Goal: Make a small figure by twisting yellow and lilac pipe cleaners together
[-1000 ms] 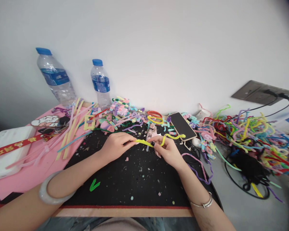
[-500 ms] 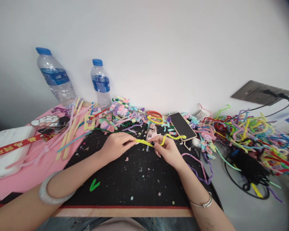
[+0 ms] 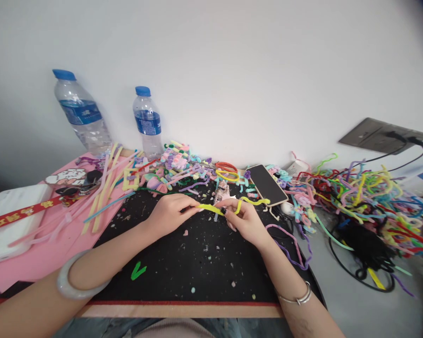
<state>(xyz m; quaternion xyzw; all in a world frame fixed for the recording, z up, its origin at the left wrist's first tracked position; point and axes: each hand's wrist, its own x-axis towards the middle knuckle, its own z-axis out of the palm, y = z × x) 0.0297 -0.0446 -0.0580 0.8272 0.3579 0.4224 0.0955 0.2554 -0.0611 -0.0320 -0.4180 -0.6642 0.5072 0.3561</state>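
Observation:
My left hand (image 3: 171,211) pinches the left end of a yellow pipe cleaner (image 3: 211,208) over a black mat (image 3: 183,263). My right hand (image 3: 245,218) is closed on the same pipe cleaner further right, where it bends up and trails toward a phone (image 3: 267,184). The two hands are close together, fingertips nearly meeting. A pale bangle (image 3: 75,281) is on my left wrist and a thin silver bracelet (image 3: 298,295) on the right.
Two water bottles (image 3: 80,115) (image 3: 147,121) stand by the wall. Pink sheets (image 3: 49,244), long straws and small bent pieces lie at left and back. A tangled heap of coloured pipe cleaners (image 3: 366,192) and black cables lie right. A green scrap (image 3: 138,271) sits on the mat.
My right hand's fingers have shifted slightly left along the yellow pipe cleaner, closer to the left hand. Nothing else has moved.

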